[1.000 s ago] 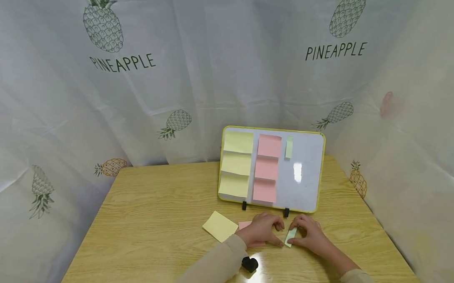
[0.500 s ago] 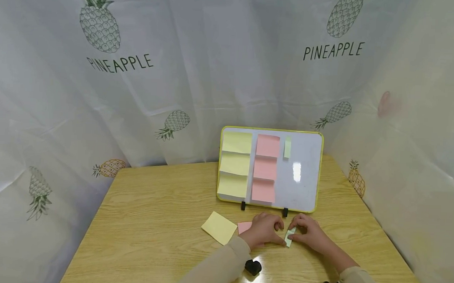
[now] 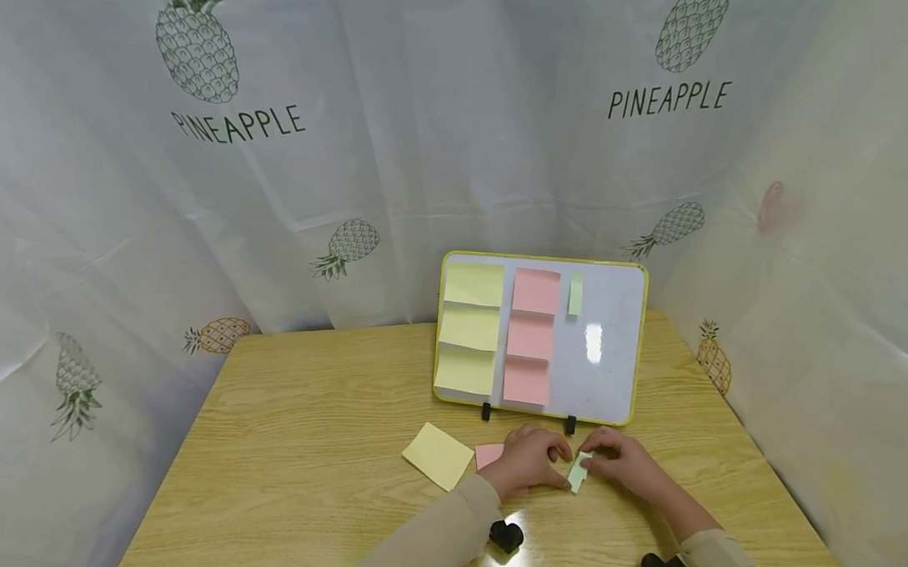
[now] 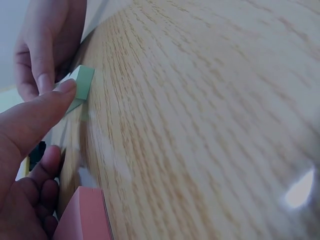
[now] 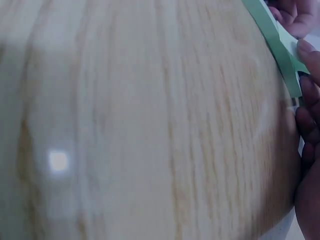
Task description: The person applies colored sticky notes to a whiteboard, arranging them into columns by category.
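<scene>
A thin pad of green sticky notes (image 3: 576, 478) lies on the table below the whiteboard. My left hand (image 3: 529, 461) reaches over a pink sticky note pad (image 3: 488, 454), hiding much of it. Its thumb presses the near end of the green pad (image 4: 85, 80); the other fingers stay apart from it, loosely bent. From the right, my right hand (image 3: 628, 466) pinches the top green sheet at the far part of the pad between thumb and fingers. In the right wrist view the green pad (image 5: 277, 47) shows at the upper right, with a sheet lifting.
The yellow-framed whiteboard (image 3: 601, 380) stands behind the hands on black feet. It bears three yellow notes, three pink notes and one narrow green note (image 3: 575, 294). A yellow sticky note pad (image 3: 438, 456) lies left of the hands. Printed curtains (image 3: 445, 108) hang around the table.
My right hand's fingertips have shifted slightly toward the far end of the green pad, and more of the pad shows. The left thumb has moved onto the pad's near end.
</scene>
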